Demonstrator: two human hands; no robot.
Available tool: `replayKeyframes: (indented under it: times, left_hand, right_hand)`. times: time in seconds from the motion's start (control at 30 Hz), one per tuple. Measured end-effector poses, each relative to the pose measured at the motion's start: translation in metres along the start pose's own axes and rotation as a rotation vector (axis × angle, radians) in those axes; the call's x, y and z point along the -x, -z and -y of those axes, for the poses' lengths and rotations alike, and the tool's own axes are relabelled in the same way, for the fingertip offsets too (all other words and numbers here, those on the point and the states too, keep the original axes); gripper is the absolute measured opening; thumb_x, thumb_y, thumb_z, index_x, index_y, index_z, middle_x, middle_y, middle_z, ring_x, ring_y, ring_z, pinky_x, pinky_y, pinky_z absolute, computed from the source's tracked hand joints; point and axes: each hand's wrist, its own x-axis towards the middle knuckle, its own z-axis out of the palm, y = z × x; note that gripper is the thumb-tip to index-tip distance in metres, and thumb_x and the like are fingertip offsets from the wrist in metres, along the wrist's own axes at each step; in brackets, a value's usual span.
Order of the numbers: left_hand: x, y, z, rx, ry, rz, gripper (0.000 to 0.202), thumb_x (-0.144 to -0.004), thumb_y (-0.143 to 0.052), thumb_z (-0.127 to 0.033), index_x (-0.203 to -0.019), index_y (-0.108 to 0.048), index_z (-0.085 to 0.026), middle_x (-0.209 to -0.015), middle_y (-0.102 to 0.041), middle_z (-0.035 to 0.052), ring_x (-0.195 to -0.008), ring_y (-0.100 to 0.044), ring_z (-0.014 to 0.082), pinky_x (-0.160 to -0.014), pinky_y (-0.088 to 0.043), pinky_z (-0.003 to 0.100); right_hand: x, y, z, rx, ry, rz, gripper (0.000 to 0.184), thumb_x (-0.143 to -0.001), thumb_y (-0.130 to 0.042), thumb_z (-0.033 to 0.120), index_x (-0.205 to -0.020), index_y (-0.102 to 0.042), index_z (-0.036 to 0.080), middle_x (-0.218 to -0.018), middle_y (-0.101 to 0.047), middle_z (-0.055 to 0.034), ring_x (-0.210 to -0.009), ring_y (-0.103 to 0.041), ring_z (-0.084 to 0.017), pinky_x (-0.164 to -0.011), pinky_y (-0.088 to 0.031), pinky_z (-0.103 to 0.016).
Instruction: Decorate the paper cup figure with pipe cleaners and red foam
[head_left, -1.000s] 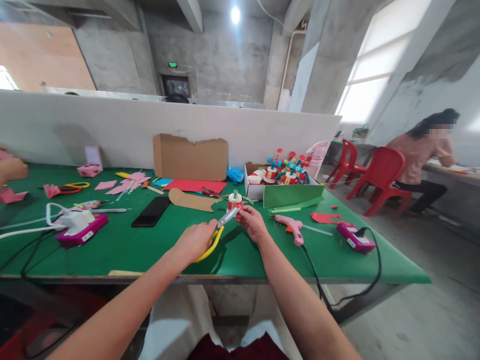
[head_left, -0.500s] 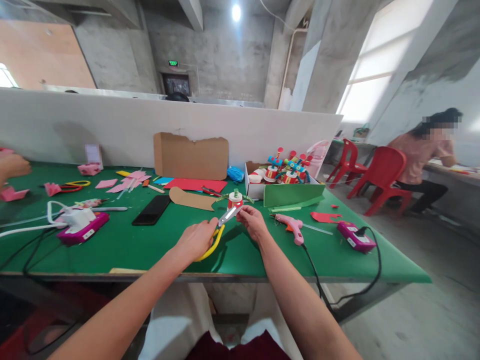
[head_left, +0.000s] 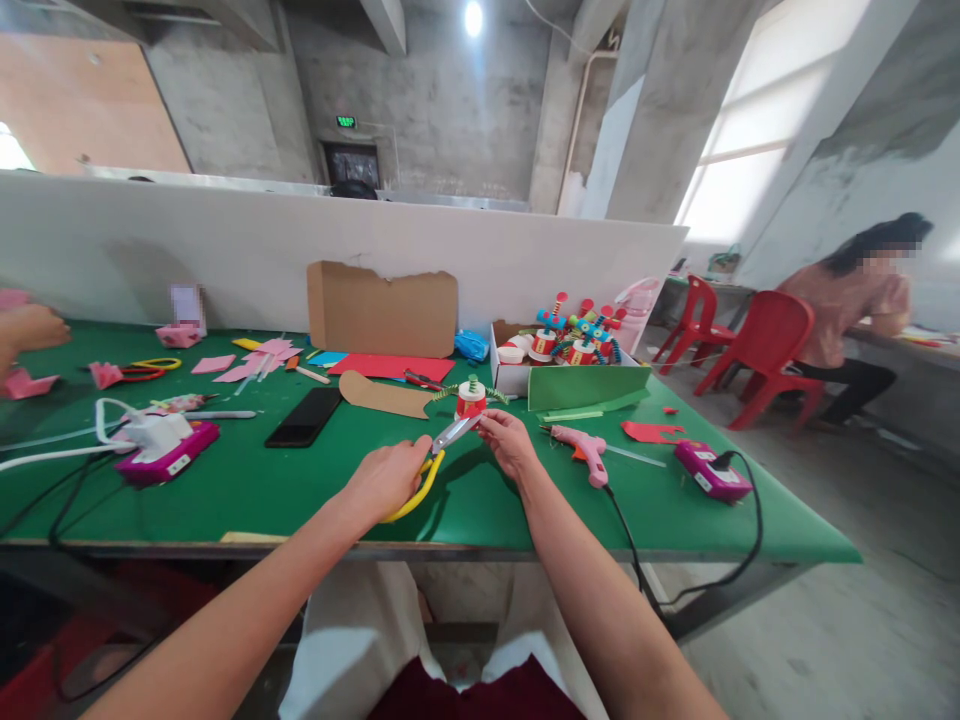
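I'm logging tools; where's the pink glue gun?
In the head view, the pink glue gun lies on the green table, right of the right hand, left of a purple power strip.

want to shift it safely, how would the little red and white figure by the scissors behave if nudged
The figure looks small and papery, so probably light. Its thin, coiled green arms would likely flex and, sticking out sideways, could snag.

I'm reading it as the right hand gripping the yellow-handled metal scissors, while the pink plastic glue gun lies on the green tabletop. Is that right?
Wrong hand: the head view shows the left hand gripping the yellow-handled metal scissors. The pink plastic glue gun does lie on the green tabletop.
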Motion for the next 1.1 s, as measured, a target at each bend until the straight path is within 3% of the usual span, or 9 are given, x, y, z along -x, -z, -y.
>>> replayKeyframes:
  times: [0.3,0.57,1.1]
  left_hand:
    - [0.0004,0.0016,-0.0004,0.014,-0.006,0.011,0.027,-0.086,-0.041,-0.015,-0.112,-0.047,-0.019,-0.099,-0.068,0.0135,-0.087,-0.068,0.0273,-0.071,-0.050,0.035]
    - [-0.0012,-0.0019,0.0007,0.012,-0.015,0.008,0.026,-0.086,-0.042,-0.015,-0.111,-0.048,-0.019,-0.099,-0.068,0.0140,-0.089,-0.068,0.0291,-0.071,-0.050,0.036]
    - [-0.0011,0.0002,-0.0006,-0.005,-0.026,0.010,0.028,-0.085,-0.038,-0.014,-0.112,-0.046,-0.017,-0.099,-0.068,0.0137,-0.089,-0.068,0.0310,-0.069,-0.050,0.038]
  right_hand:
    - [0.0003,0.0014,0.0001,-0.033,-0.055,0.044,0.031,-0.052,-0.085,0.035,-0.066,-0.066,0.016,-0.056,-0.059,0.0023,-0.049,-0.047,-0.006,-0.049,-0.040,-0.021]
    - [0.0001,0.0008,-0.0005,-0.002,-0.063,0.041,0.030,-0.056,-0.084,0.039,-0.064,-0.064,0.018,-0.055,-0.060,0.0018,-0.049,-0.051,-0.007,-0.051,-0.046,-0.021]
    - [0.0023,-0.0012,0.0022,-0.021,-0.110,0.022,0.030,-0.054,-0.086,0.036,-0.062,-0.065,0.016,-0.051,-0.059,0.0024,-0.046,-0.049,-0.005,-0.048,-0.044,-0.018]
